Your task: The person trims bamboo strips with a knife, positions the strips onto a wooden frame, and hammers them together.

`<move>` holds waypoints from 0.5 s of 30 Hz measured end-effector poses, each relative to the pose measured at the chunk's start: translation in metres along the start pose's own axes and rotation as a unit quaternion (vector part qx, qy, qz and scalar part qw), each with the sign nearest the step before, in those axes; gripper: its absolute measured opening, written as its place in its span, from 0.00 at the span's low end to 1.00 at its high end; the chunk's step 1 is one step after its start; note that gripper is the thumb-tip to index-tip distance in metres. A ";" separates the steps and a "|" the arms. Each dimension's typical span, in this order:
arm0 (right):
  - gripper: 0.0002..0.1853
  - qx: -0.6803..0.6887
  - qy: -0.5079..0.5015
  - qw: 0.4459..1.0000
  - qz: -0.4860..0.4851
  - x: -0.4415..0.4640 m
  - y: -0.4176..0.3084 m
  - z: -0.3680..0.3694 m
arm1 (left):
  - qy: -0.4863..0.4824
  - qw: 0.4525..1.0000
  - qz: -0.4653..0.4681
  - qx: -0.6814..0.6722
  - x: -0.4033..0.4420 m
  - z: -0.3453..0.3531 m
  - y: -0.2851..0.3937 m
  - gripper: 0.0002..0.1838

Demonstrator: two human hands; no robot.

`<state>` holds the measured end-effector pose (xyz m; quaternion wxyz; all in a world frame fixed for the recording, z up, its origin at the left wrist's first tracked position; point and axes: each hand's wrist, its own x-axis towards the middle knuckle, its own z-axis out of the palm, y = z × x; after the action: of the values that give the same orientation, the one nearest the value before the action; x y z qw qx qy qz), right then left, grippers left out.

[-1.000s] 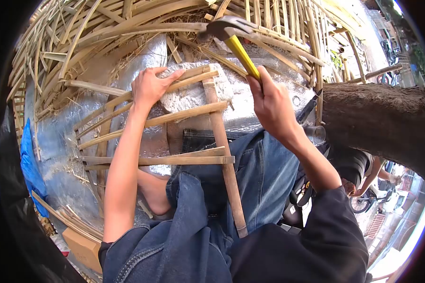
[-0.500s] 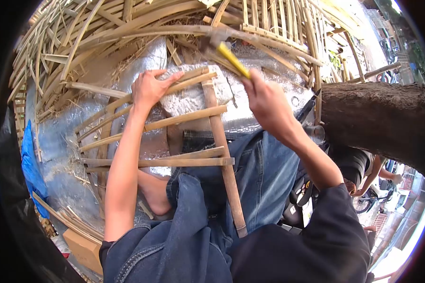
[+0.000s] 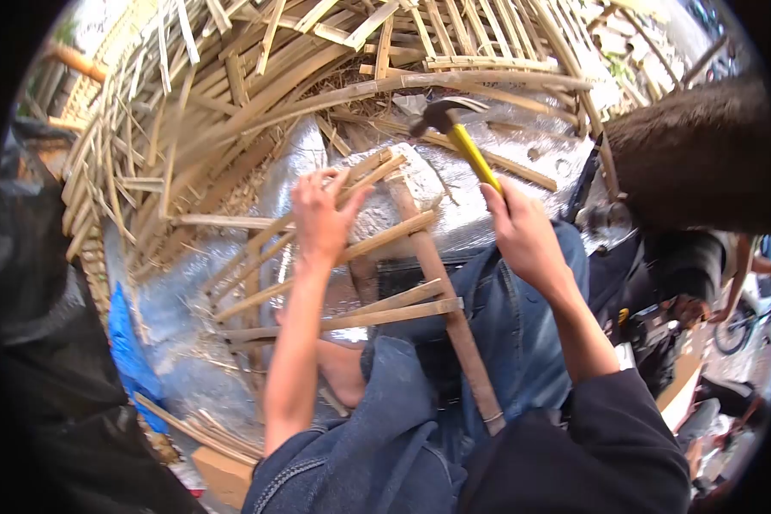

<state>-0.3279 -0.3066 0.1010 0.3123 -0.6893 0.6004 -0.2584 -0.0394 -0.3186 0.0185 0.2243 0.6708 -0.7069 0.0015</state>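
Observation:
My right hand is closed around the yellow handle of a hammer, its dark head raised beyond the stone block. My left hand rests at the upper slats of a bamboo frame, thumb and fingers spread apart; whether it grips a slat is unclear. Beneath the frame's far corner lies a pale stone block. Several slats run leftward from the frame's thick rail, which slopes down over my jeans.
Bamboo strips are heaped along the far side. A thick trunk crosses the right. Blue plastic and a cardboard box lie at left. Part of a person's arm shows at far right.
The camera view has swung, shifting the scene rightward and down. The hammer went down toward the block's far side, and its head is now sharp and near there. My left-hand fingers look more lifted.

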 end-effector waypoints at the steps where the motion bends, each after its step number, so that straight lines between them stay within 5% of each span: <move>1: 0.17 0.045 -0.028 0.996 0.066 -0.007 -0.007 -0.007 | -0.012 1.000 0.018 0.017 -0.003 0.000 0.004 0.29; 4: 0.17 0.098 -0.001 0.992 0.082 -0.019 0.012 0.001 | 0.054 0.997 0.054 0.011 -0.010 -0.002 0.012 0.16; 15: 0.19 0.188 -0.019 0.977 0.103 -0.014 0.057 0.020 | -0.050 0.997 0.014 -0.049 -0.005 -0.015 0.036 0.12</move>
<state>-0.3531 -0.2953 0.0460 0.4729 -0.5577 0.6024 -0.3201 -0.0693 -0.3061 0.0414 0.2215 0.6480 -0.7260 -0.0630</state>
